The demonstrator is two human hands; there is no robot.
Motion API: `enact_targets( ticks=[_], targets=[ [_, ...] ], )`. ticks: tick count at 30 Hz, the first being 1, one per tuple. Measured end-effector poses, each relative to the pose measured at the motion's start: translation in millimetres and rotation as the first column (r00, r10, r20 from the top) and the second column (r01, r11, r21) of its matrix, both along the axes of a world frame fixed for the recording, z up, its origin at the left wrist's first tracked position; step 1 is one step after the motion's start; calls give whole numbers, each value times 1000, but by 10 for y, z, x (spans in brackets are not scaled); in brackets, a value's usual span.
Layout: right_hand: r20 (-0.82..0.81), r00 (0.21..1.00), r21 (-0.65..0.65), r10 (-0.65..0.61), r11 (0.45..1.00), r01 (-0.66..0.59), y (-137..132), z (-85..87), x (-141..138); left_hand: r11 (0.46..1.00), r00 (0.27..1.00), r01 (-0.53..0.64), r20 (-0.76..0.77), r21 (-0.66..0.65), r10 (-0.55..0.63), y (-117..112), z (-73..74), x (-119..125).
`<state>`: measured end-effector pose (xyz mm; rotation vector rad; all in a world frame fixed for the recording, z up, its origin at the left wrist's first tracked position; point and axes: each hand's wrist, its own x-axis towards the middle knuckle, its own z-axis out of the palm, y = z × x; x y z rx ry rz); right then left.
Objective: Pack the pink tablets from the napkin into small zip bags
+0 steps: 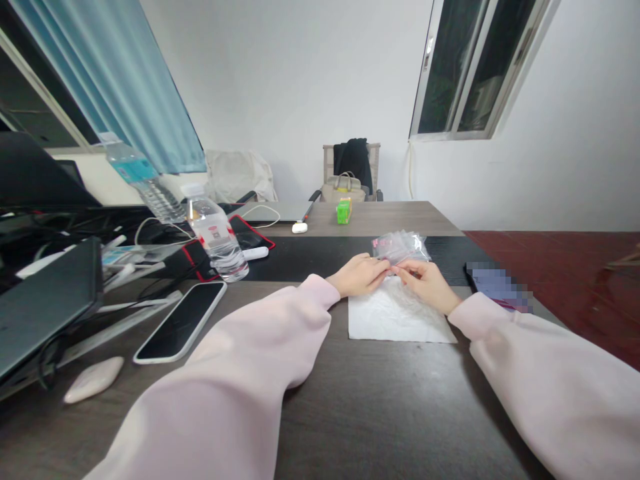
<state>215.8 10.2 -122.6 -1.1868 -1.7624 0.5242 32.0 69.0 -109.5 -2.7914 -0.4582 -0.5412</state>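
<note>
My left hand [359,276] and right hand [425,285] meet mid-frame, fingertips [387,265] pinched narrow on something small, mostly hidden and hard to make out. A stack of clear plastic bags [401,247] lies just past them, its near edge behind my fingers, above a white sheet [395,313] on the dark table [380,407]. A pixelated screen [497,287] right of my hands is unreadable.

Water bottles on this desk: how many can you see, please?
2. One plastic water bottle stands on the dark desk, left of centre; another plastic water bottle stands farther back and left. Clutter may hide more.
</note>
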Motion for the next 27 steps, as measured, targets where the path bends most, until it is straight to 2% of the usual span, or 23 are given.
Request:
enact_targets(
  ticks=[6,11,17,22,27],
  targets=[
    [73,997,4,-27,1000,26,18,-50,13,997,997,-75,-22,-12,75,-10,13,14],
    [194,981,35,-15,999,8,9,-72,41,998,999,-42,-26,-46,41,-9,18,-3],
    [316,948,72,-43,997,21,-22,-50,50,1000,999,6,-34,16,-5,4,-8,12],
    [354,931,122,-89,991,48,-39,-28,29,999,1000,4,-22,32,-3,5,-13,28],
    [372,926,155,-66,988,8,-44,-19,29,999,999,-14,-32,32,15,-6,-2,25]
  ],
)
